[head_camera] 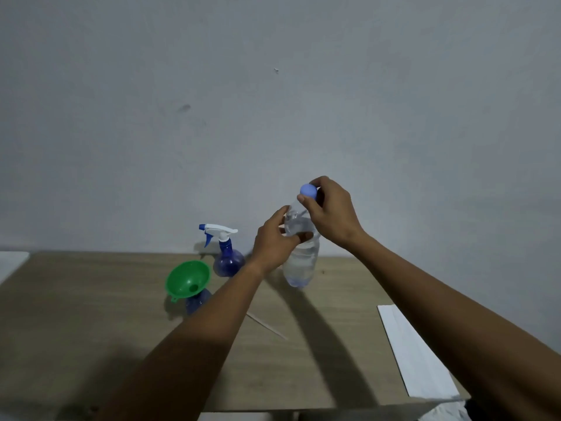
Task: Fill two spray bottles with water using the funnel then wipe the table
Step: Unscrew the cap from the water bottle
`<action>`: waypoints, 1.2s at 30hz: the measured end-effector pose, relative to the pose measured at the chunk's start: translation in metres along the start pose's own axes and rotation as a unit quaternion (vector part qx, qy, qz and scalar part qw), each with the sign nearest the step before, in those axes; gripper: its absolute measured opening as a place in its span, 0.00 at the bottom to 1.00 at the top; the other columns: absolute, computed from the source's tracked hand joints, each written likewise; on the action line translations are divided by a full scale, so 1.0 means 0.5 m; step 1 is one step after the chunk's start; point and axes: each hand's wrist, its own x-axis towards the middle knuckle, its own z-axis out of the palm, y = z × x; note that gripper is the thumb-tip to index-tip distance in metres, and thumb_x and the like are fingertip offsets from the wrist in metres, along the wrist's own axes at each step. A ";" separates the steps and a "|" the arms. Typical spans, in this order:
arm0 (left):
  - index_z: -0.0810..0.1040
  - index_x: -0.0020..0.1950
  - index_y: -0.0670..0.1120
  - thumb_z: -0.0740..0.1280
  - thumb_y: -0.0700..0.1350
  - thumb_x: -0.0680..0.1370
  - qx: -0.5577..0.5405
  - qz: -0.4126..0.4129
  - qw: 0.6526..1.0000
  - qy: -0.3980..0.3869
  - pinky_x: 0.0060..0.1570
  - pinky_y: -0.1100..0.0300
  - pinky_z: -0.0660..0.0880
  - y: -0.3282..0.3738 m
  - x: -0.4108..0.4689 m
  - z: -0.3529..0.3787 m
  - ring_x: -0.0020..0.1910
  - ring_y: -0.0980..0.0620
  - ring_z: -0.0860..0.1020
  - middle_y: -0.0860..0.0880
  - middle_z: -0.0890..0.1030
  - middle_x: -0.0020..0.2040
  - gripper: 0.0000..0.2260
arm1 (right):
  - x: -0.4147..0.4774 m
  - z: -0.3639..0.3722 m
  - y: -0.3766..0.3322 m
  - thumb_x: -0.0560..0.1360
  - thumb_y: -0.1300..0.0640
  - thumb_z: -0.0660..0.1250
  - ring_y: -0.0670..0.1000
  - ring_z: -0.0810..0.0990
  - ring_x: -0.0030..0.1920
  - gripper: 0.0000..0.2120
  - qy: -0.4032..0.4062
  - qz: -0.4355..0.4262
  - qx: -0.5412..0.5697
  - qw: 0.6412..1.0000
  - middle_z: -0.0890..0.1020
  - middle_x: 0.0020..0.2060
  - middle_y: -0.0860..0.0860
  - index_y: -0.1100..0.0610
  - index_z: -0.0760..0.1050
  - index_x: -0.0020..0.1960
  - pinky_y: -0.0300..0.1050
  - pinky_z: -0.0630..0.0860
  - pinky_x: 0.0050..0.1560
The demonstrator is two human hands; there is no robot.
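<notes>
A clear water bottle [300,265] with a blue cap [308,191] stands above the wooden table [91,329], tilted slightly. My left hand [273,244] grips its upper body. My right hand [332,209] has its fingers closed on the cap. A green funnel [188,279] sits in the neck of a blue spray bottle [197,300] with no head, left of my left forearm. Behind it stands a second blue spray bottle [228,259] with its white and blue trigger head [217,232] on.
A white cloth or sheet [416,354] lies on the table's right side, near the front edge. A thin pale stick [265,326] lies mid-table. A white object [12,262] borders the table's far left. A plain wall rises behind.
</notes>
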 end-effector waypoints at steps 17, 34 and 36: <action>0.82 0.63 0.45 0.85 0.52 0.60 0.003 0.031 0.999 -0.009 0.56 0.60 0.81 0.029 -0.187 -0.120 0.51 0.61 0.84 0.55 0.86 0.53 0.33 | -0.148 -0.038 -0.149 0.77 0.48 0.72 0.49 0.77 0.33 0.14 -0.024 0.000 0.022 0.999 0.79 0.33 0.48 0.58 0.77 0.52 0.41 0.73 0.37; 0.77 0.70 0.43 0.86 0.50 0.60 0.009 0.010 1.000 -0.004 0.58 0.60 0.80 -0.036 -0.251 -0.158 0.54 0.58 0.84 0.53 0.84 0.57 0.41 | -0.197 0.025 -0.173 0.77 0.52 0.73 0.52 0.83 0.31 0.12 -0.100 0.006 0.054 0.994 0.79 0.36 0.53 0.60 0.76 0.53 0.42 0.81 0.32; 0.75 0.72 0.42 0.85 0.53 0.59 0.011 0.014 1.000 0.003 0.59 0.59 0.80 -0.038 -0.245 -0.149 0.56 0.57 0.83 0.52 0.83 0.62 0.44 | -0.194 0.023 -0.168 0.77 0.53 0.73 0.52 0.82 0.31 0.12 -0.095 0.003 0.053 0.994 0.79 0.36 0.53 0.60 0.76 0.54 0.42 0.81 0.31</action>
